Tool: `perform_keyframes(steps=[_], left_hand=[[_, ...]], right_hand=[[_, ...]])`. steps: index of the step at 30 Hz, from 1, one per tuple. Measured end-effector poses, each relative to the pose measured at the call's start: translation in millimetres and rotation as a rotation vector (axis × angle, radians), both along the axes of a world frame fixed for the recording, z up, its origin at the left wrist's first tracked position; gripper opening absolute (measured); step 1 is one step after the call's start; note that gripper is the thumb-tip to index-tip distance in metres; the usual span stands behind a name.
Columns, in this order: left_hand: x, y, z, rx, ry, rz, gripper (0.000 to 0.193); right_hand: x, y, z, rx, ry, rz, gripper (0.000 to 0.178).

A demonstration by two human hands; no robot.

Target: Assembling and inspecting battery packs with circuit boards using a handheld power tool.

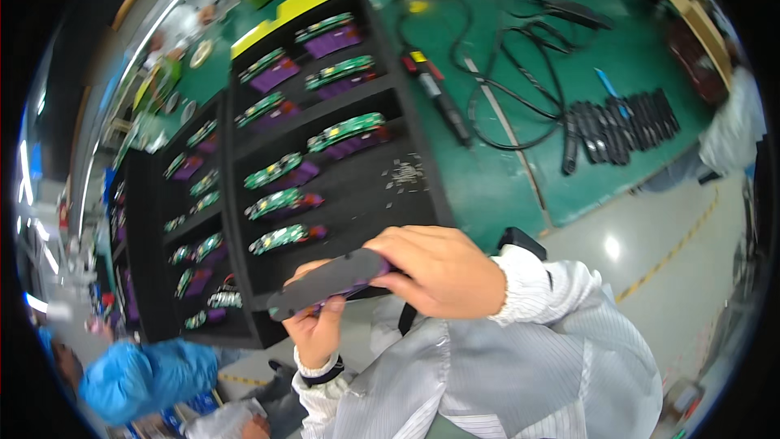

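Note:
Between both hands is a long dark grey casing [329, 283] with rounded ends and a purple edge showing beneath it. My left hand [317, 332] grips it from below near its left part, thumb on the near side. My right hand [439, 272] pinches its right end between thumb and fingers. Just beyond the hands lies a black compartment tray [349, 223]. It holds several green circuit boards on purple pieces, the nearest being a circuit board [280, 239] left of the hands. The underside of the casing is mostly hidden.
A heap of small metal parts [405, 172] lies in the tray. On the green table [504, 195] are a red-and-black screwdriver-like tool [439, 97], a coiled black cable [561, 89] and a row of black casings [621, 126]. A person in a blue cap [122, 382] is at lower left.

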State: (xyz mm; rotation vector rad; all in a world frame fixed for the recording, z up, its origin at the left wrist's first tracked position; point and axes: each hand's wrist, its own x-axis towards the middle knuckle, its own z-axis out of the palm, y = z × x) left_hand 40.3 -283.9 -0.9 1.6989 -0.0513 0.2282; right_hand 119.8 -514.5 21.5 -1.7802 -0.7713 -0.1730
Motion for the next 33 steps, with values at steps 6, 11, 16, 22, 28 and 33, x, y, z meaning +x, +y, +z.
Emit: perform_keyframes(steps=[6, 11, 16, 22, 28, 33], left_hand=[[1, 10, -5, -0.067, 0.033, -0.010, 0.042], [0, 27, -19, -0.151, 0.000, 0.008, 0.050], [-16, 35, -34, -0.417, -0.221, 0.233, 0.047], [-13, 39, -38, -0.454, -0.327, 0.197, 0.037], [-13, 41, -43, -0.496, -0.299, 0.184, 0.035], [-17, 40, -39, -0.455, -0.278, 0.212, 0.035]], right_hand=[[-3, 10, -3, -0.071, -0.132, 0.031, 0.033], [4, 20, 12, -0.128, -0.062, 0.042, 0.035], [42, -5, 25, -0.157, -0.141, -0.068, 0.032], [190, -57, -46, -0.780, -0.017, -0.484, 0.034], [258, -68, -122, -1.036, 0.066, -0.484, 0.059], [246, -80, -81, -0.398, 0.552, -0.292, 0.038]])
